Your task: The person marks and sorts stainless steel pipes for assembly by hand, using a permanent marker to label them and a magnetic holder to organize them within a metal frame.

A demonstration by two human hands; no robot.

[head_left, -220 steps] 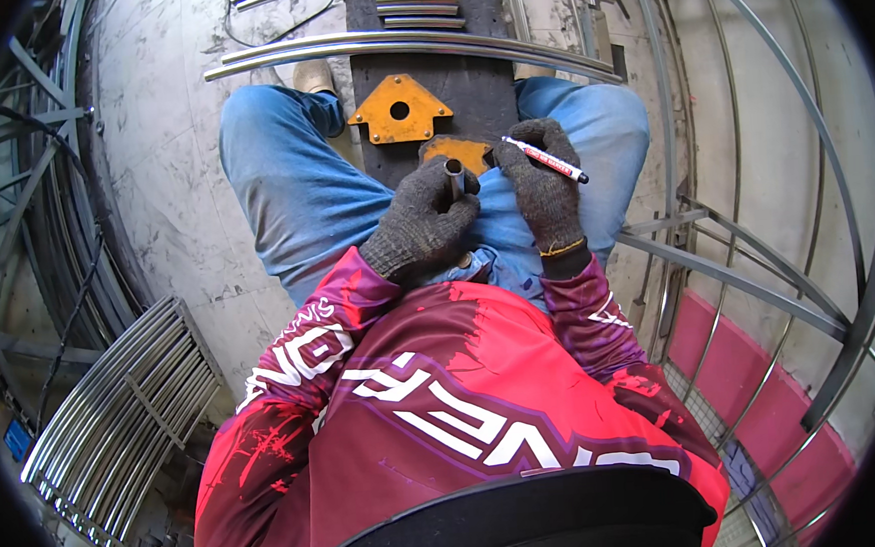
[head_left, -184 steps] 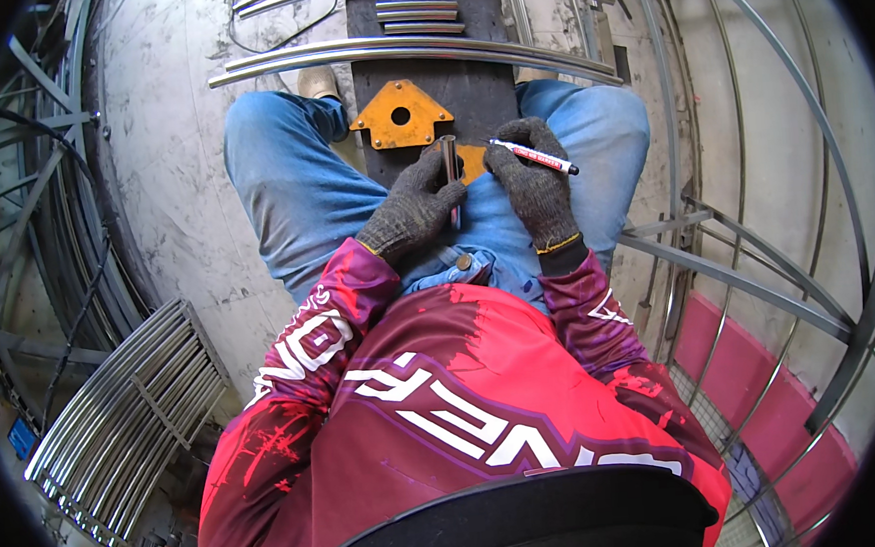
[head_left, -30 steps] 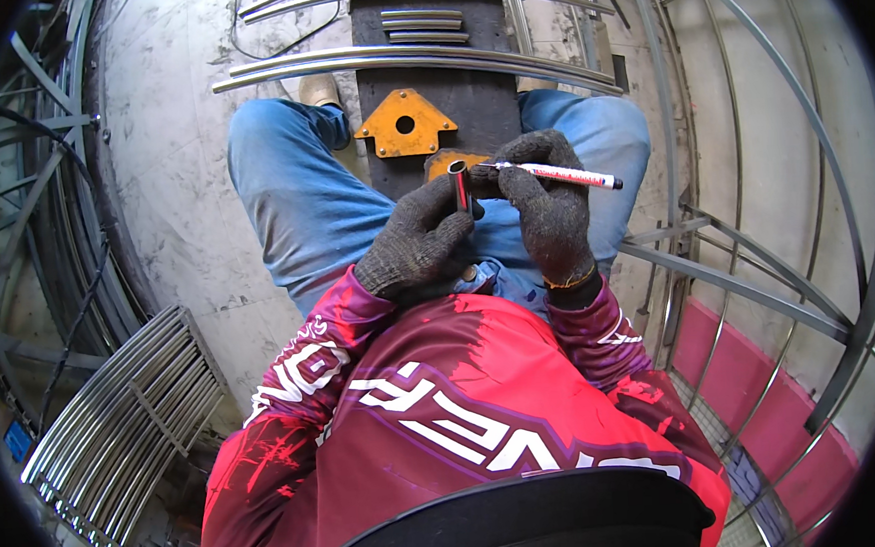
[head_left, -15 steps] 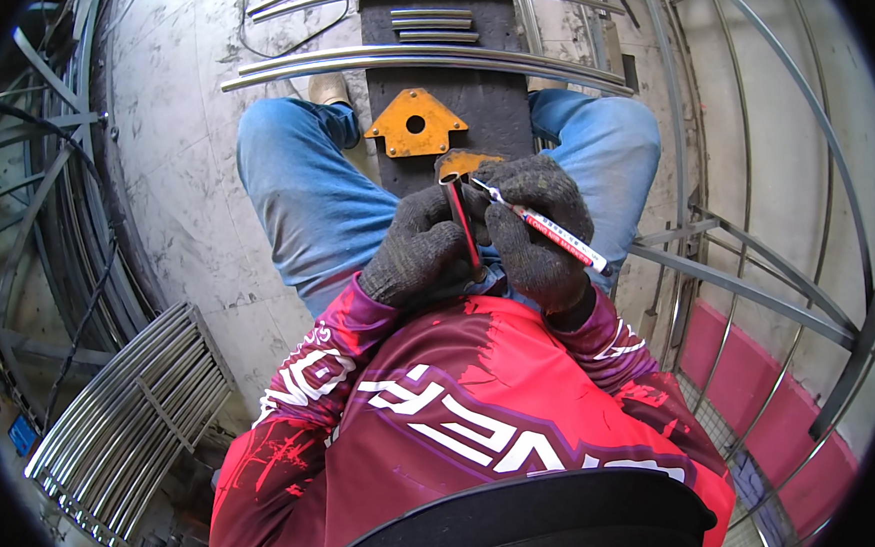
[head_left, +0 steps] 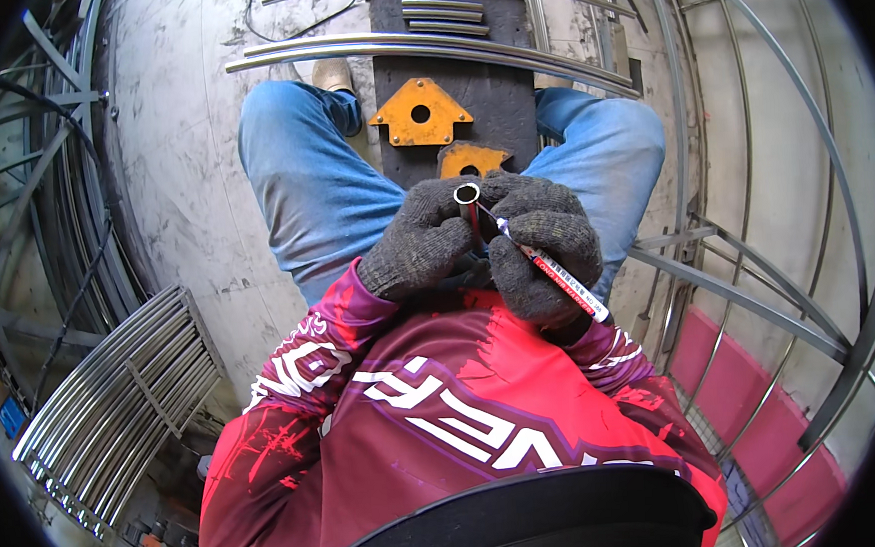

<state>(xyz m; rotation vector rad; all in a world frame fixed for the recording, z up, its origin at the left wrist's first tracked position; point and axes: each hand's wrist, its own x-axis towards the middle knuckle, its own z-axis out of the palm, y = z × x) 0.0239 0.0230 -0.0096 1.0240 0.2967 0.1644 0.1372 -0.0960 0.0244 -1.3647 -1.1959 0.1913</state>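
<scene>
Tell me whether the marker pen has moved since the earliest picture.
Yes: the marker pen, in the right hand, has moved toward the wearer's jersey, farther from the orange arrow-shaped magnetic welding holder.

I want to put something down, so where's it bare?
Bare grey floor lies between the left leg and the metal bars, and a small patch of dark board between the farther orange plate and the right knee. It's crowded where the left hand holds a short tube beside the marker in the right hand, and where long tubes cross the board.
</scene>
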